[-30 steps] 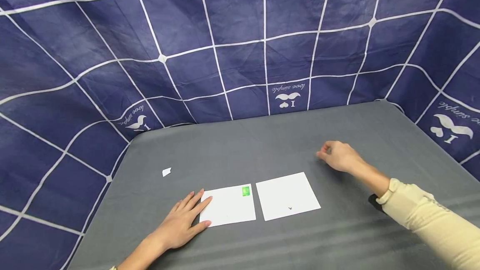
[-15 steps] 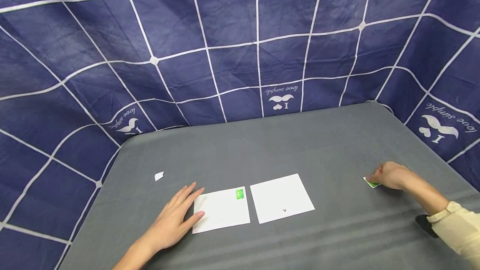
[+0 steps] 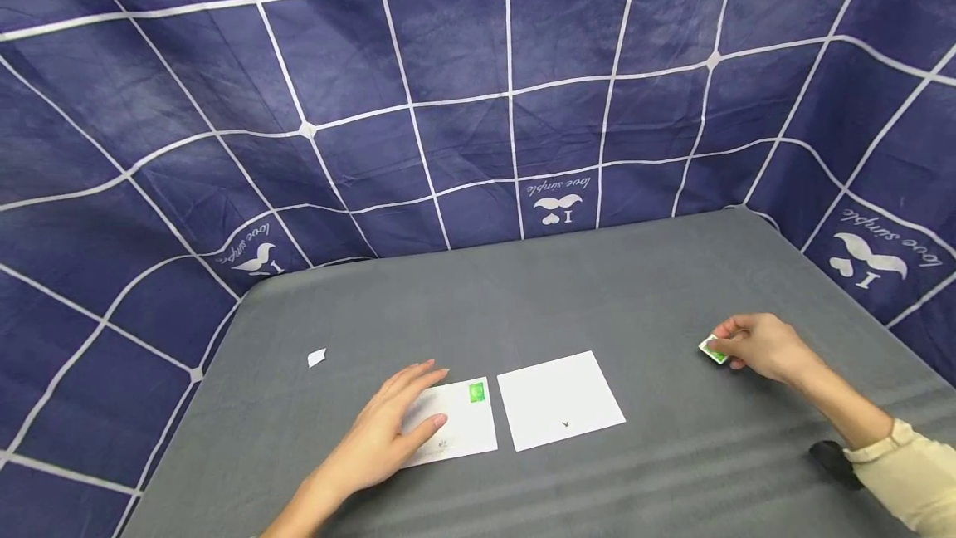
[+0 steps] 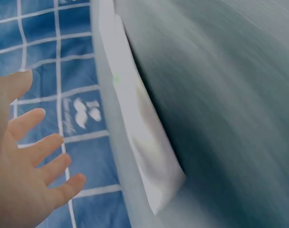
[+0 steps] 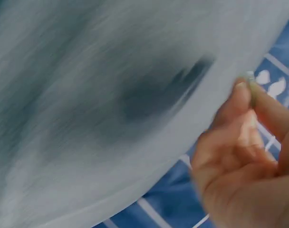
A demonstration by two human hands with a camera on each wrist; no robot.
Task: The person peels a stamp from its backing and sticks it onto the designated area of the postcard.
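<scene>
- Your left hand [image 3: 381,438] is wide, fingers spread and holding nothing, over the left part of the green-cornered card [image 3: 465,422]; you can't tell from these views whether a fingertip touches it.
- That green-cornered card lies flat on the grey desk [image 3: 448,314], its green patch [image 3: 476,392] at the far right corner and small dark marks [image 3: 442,443] by its near edge.
- Your right hand [image 3: 769,347] is narrow, thumb and fingertips pinching a small green-and-white square [image 3: 713,349].
- You have that square well to the right of the green-cornered card and a little farther from you.
- Just right of the green-cornered card, with a thin gap, you see a plain white sheet [image 3: 560,399] bearing one small dark mark [image 3: 565,423].
- A white scrap [image 3: 317,357] lies to the left of the green-cornered card and farther from you.
- Your cream right sleeve [image 3: 907,471] is well to the card's right.
- Beyond the card, a blue cloth [image 3: 448,48] with white lines hangs behind the desk.
</scene>
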